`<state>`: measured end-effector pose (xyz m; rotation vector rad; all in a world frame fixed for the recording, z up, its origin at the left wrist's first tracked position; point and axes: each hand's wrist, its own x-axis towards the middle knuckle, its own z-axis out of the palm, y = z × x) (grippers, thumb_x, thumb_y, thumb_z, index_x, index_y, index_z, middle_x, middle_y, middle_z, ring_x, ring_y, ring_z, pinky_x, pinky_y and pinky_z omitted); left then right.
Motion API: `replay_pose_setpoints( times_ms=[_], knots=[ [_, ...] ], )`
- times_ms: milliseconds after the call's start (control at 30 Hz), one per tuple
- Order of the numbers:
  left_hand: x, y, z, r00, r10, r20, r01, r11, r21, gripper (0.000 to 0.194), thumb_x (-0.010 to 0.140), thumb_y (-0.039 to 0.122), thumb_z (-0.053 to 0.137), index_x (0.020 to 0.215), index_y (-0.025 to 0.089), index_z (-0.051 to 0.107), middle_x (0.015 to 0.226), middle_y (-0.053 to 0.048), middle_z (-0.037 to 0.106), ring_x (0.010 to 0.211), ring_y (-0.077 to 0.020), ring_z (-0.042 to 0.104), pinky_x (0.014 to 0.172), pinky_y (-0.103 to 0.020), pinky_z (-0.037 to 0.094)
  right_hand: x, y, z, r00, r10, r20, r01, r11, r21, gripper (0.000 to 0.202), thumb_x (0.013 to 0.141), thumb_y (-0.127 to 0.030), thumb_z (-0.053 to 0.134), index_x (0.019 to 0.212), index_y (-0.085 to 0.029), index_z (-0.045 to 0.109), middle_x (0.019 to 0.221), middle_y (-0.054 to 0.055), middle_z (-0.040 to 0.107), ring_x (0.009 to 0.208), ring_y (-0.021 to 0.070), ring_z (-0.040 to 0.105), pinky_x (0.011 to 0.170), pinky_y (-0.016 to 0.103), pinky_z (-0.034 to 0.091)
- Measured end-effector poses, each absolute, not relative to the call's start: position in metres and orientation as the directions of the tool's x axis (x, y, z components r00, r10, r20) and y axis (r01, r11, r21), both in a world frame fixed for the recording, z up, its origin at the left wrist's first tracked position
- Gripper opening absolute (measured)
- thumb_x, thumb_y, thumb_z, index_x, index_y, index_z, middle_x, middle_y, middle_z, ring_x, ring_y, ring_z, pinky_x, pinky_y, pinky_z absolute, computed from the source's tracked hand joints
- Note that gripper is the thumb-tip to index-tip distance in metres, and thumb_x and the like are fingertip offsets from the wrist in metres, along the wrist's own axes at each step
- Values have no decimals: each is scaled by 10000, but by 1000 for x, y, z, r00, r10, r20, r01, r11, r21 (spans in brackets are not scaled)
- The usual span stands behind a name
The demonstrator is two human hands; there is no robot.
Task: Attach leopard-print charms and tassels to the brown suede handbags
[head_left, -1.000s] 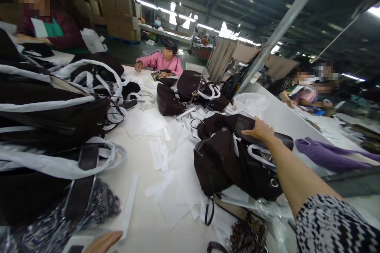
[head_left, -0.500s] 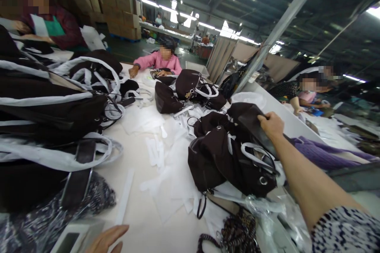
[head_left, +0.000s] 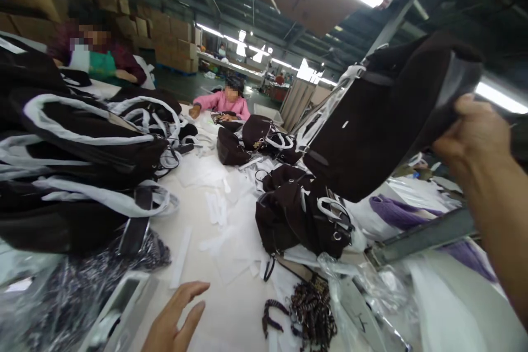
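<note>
My right hand [head_left: 474, 132] grips the end of a dark brown handbag [head_left: 371, 115], which hangs tilted in the air at the right. White-wrapped straps [head_left: 319, 115] dangle on its far side. Below it, more dark bags [head_left: 301, 214] with metal eyelets lie heaped on the table. Low in the middle, my left hand [head_left: 177, 319] is open, its thumb and fingers apart, over the pale tabletop [head_left: 198, 286]. Nearest to that hand are a white paper strip [head_left: 181, 256] and a grey box-like device [head_left: 119, 308].
A stack of dark bags with white-wrapped handles [head_left: 91, 137] fills the left side. Braided cords [head_left: 313, 313] and clear plastic [head_left: 383, 291] lie at lower right. Loose white sheets [head_left: 235, 231] cover mid-table. Two people sit across the table, one in pink [head_left: 225, 103].
My right hand has lifted a bag off the right-hand heap, up and to the right. My left hand has come further into view over the table. The camera view has shifted.
</note>
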<state>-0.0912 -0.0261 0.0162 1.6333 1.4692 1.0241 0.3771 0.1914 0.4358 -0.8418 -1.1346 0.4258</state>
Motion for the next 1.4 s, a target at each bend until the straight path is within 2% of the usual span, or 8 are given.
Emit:
replay_pose_setpoints(
  times_ms=[200,400,633,800,933,1100,1233,1400],
  knots=[
    [-76,-39,49,217,943,-252,-186,293,938,619,803,590,604,1283,207,525,1360,-177,544,1265,-297,516,1010,-448,466,297,117,303,514,790,336,-348,549,-760,268,866,-68,491,813,-245,686,986,1,754,945,113,698,884,242,542],
    [-70,-41,36,147,923,-355,-514,377,770,654,773,510,683,1303,171,508,1289,-161,607,1174,-299,587,993,-441,469,214,12,82,296,894,-337,-685,-48,-727,138,830,-230,618,928,-202,712,920,37,763,924,206,704,946,396,542],
    [-142,-45,-34,-8,904,-428,116,425,897,605,688,448,726,1179,123,591,1089,-108,709,1028,-290,655,931,-415,506,168,-134,-50,-39,697,-716,-628,-575,-525,349,662,-392,826,890,-219,627,922,36,732,930,219,688,936,425,510],
    [-155,-38,-31,128,890,-438,655,256,711,529,724,360,670,1194,135,579,1099,-128,703,1030,-291,659,914,-371,493,193,-172,-54,-21,377,-926,57,-924,-377,360,639,-443,772,664,-188,520,643,18,649,527,161,638,513,270,503],
    [-145,-35,-28,80,866,-494,832,215,511,530,743,399,659,1196,145,554,1059,-157,709,1011,-325,670,846,-375,501,219,-144,5,147,661,-736,561,-668,-489,394,755,-571,573,612,-208,515,558,14,611,429,152,557,377,244,372],
    [-139,-44,-22,49,868,-494,878,198,436,513,765,409,658,1187,143,542,1020,-166,711,984,-339,674,829,-392,500,193,-108,46,51,994,97,819,14,-574,368,873,-520,489,1038,-235,653,1085,78,694,1007,260,632,909,401,464],
    [-148,-65,-14,48,945,-323,740,184,647,599,762,418,683,1267,157,494,1171,-166,657,1082,-315,632,925,-382,464,155,-112,-10,-357,927,113,767,360,-531,187,859,-352,595,1005,-281,688,1019,38,718,1013,253,612,1025,448,335],
    [-160,-84,-17,20,964,-264,641,190,744,594,817,312,611,1365,181,421,1301,-152,588,1172,-303,583,1008,-425,423,139,-112,-30,-451,890,67,819,442,-365,194,926,-278,516,816,-242,672,772,41,679,805,206,579,880,405,342]
  ],
)
